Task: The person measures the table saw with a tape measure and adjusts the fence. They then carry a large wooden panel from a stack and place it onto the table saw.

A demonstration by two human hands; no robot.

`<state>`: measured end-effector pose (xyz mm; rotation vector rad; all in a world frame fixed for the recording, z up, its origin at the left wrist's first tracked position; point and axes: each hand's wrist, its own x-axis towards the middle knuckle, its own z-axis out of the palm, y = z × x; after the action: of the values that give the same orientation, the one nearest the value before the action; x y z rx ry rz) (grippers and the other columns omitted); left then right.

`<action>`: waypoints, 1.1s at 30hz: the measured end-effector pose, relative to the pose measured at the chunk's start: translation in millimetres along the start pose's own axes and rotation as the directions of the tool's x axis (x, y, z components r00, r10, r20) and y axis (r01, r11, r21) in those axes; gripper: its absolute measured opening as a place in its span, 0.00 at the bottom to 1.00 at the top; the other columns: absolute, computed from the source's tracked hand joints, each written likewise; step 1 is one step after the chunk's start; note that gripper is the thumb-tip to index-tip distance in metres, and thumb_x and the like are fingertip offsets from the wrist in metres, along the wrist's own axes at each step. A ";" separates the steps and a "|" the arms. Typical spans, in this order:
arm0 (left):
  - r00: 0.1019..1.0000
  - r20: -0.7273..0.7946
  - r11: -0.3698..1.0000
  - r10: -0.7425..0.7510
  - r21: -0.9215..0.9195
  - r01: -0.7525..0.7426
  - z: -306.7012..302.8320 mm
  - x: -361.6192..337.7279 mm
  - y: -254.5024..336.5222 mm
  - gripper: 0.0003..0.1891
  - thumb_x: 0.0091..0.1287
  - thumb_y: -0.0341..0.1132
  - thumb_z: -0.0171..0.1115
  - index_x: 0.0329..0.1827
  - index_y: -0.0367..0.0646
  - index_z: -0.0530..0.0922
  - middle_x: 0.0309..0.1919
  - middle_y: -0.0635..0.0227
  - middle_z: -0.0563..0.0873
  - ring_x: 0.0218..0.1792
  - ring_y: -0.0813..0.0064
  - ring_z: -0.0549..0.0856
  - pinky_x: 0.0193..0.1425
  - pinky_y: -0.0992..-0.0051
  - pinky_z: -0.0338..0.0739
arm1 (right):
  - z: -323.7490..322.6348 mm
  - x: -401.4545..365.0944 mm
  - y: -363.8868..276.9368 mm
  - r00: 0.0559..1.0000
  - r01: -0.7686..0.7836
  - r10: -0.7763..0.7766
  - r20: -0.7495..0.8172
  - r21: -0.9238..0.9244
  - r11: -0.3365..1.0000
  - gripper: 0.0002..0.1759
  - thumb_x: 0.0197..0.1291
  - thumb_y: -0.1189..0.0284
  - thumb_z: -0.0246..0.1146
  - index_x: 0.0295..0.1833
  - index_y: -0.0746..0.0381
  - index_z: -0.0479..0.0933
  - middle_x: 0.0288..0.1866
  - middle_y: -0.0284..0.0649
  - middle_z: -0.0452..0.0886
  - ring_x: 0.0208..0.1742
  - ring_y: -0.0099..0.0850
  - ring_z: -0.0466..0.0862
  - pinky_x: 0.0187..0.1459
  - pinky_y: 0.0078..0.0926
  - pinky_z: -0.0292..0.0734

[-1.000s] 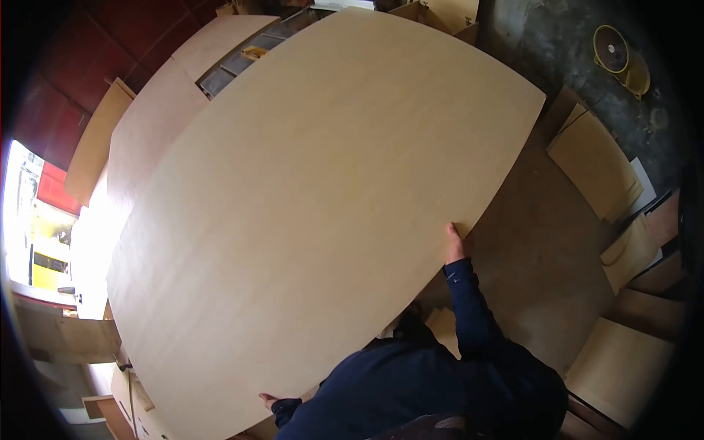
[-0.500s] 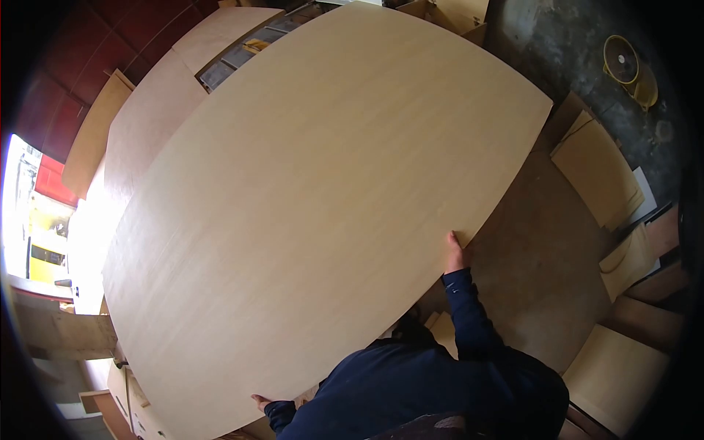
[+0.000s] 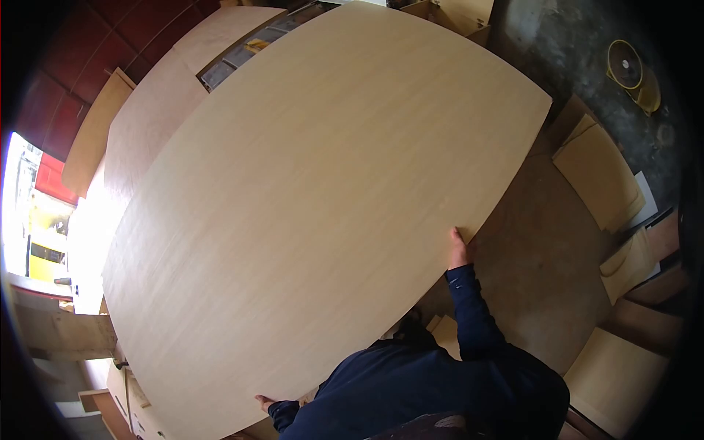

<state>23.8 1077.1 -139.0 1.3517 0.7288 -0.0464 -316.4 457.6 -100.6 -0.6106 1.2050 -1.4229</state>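
A large pale plywood sheet spreads flat across the middle of the head view. My right hand grips its near edge at the lower right, thumb on the top face and the other fingers hidden beneath. Farther left along that same edge, my left hand holds the sheet near its bottom corner, again with the thumb on top. The fingers under the board are out of sight.
Another pinkish board lies beyond the sheet's left side. A yellow-rimmed fan stands at the upper right on the concrete floor. Cardboard pieces and panels line the right side. Bright daylight enters at the left.
Both hands have shifted very slightly to the right along the near edge. The plywood sheet stays almost where it was.
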 end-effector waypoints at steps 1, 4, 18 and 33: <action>1.000 0.010 0.999 -0.027 -0.026 0.028 3.5 -8.2 1.7 0.34 0.67 0.57 0.41 0.67 0.40 0.58 0.66 0.61 0.64 0.65 0.62 0.63 0.70 0.63 0.50 | 5.5 -1.1 -3.9 0.999 0.024 -0.024 -0.038 -0.017 1.000 0.23 0.53 0.77 0.64 0.54 0.68 0.66 0.46 0.41 0.74 0.45 0.30 0.76 0.49 0.27 0.73; 0.998 0.007 0.996 -0.057 -0.072 0.058 46.2 -67.0 24.4 0.35 0.67 0.59 0.40 0.67 0.40 0.58 0.66 0.61 0.64 0.65 0.61 0.63 0.70 0.62 0.50 | -16.5 20.8 36.3 0.990 -0.118 0.098 0.097 0.239 0.964 0.23 0.53 0.77 0.64 0.54 0.68 0.66 0.46 0.40 0.74 0.45 0.29 0.76 0.49 0.27 0.72; 0.989 0.061 0.978 -0.137 -0.149 0.144 59.4 -54.9 34.4 0.30 0.66 0.58 0.42 0.61 0.45 0.68 0.58 0.63 0.74 0.58 0.59 0.71 0.62 0.57 0.62 | 28.7 -5.9 -4.5 1.000 0.007 -0.007 0.004 -0.003 1.000 0.22 0.52 0.74 0.65 0.52 0.68 0.68 0.45 0.39 0.75 0.44 0.29 0.76 0.47 0.27 0.73; 0.983 0.085 0.979 -0.166 -0.107 0.174 88.2 -79.5 48.1 0.31 0.65 0.59 0.43 0.62 0.43 0.66 0.59 0.61 0.72 0.58 0.57 0.70 0.61 0.55 0.63 | 34.9 3.9 9.2 0.999 -0.038 0.037 0.016 0.048 0.998 0.23 0.52 0.77 0.64 0.54 0.68 0.66 0.46 0.40 0.74 0.46 0.29 0.75 0.49 0.27 0.72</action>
<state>22.0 980.8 -54.5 1.1706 0.7708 -0.1886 -282.9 443.8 -97.9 -0.5620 1.1609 -1.4096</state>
